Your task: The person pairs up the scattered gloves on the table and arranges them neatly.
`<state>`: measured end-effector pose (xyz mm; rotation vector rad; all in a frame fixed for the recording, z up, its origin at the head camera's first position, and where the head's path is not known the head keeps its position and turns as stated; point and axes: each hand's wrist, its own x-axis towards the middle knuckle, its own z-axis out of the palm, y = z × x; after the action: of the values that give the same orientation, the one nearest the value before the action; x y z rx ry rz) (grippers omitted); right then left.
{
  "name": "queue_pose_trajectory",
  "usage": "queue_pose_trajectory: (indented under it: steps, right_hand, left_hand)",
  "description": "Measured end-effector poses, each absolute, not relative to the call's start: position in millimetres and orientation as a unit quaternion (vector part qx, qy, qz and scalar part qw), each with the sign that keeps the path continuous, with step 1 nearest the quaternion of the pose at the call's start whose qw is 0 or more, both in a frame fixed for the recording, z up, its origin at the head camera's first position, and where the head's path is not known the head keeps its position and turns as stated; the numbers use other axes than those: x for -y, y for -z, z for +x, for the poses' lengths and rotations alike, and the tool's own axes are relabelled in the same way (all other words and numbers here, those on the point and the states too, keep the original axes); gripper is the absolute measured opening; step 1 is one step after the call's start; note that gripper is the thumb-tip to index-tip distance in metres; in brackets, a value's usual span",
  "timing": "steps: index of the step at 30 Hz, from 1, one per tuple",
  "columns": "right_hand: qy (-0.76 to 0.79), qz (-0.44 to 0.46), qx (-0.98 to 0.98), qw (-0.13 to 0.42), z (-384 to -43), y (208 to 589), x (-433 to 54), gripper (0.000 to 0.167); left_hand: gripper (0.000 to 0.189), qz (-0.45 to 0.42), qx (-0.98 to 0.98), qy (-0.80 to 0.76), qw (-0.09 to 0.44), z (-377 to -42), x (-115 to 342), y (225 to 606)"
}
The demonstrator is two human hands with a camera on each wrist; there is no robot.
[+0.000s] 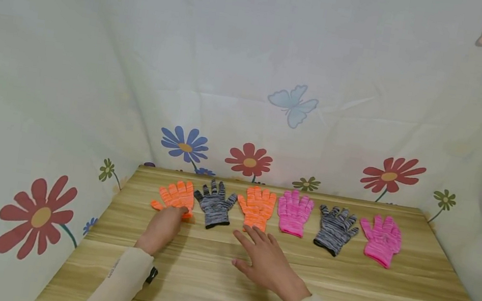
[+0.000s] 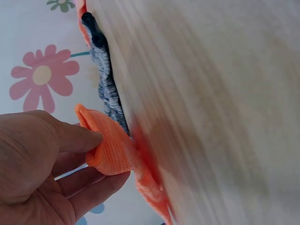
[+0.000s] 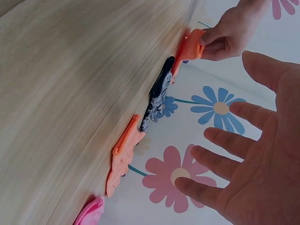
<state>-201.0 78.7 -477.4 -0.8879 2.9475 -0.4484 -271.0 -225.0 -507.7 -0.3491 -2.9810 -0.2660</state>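
At the row's left end, my left hand [image 1: 165, 226] pinches the cuff of an orange knit glove [image 1: 179, 196]. The left wrist view has that cuff [image 2: 112, 145] lifted between thumb and fingers, while the rest of the glove trails down to the table. My right hand [image 1: 269, 262] holds nothing; its fingers are spread just in front of a second orange glove [image 1: 257, 207]. Between the two orange gloves lies a grey-black glove [image 1: 215, 206]. In the right wrist view the right palm [image 3: 262, 159] is above the table, apart from the gloves.
Further right along the wooden table [image 1: 212, 290] lie a pink glove [image 1: 294, 213], another grey-black glove [image 1: 335, 230] and another pink glove [image 1: 382, 238]. A white curtain [image 1: 234, 67] printed with flowers and butterflies surrounds the table's back and sides.
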Motion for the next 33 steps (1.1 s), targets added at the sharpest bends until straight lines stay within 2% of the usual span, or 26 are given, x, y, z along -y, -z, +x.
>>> queue_pose_trajectory:
  steps: [9, 15, 26, 33]
  right_hand:
    - [0.153, -0.285, -0.946, 0.011, -201, 476, -79, 0.067]
    - [0.155, -0.282, -0.947, 0.008, -201, 474, -78, 0.066]
    - [0.156, -0.289, -0.945, -0.006, -200, 469, -78, 0.066]
    - [0.156, -0.288, -0.945, -0.013, -200, 465, -79, 0.067]
  left_hand:
    - [0.012, -0.121, 0.984, 0.078, 0.103, -270, 222, 493]
    - [0.005, -0.12, 0.979, 0.071, 0.146, -269, 220, 480]
    - [0.019, -0.136, 0.967, 0.09, 0.195, -263, 214, 463]
    - [0.029, -0.137, 0.967, 0.085, 0.197, -254, 203, 446]
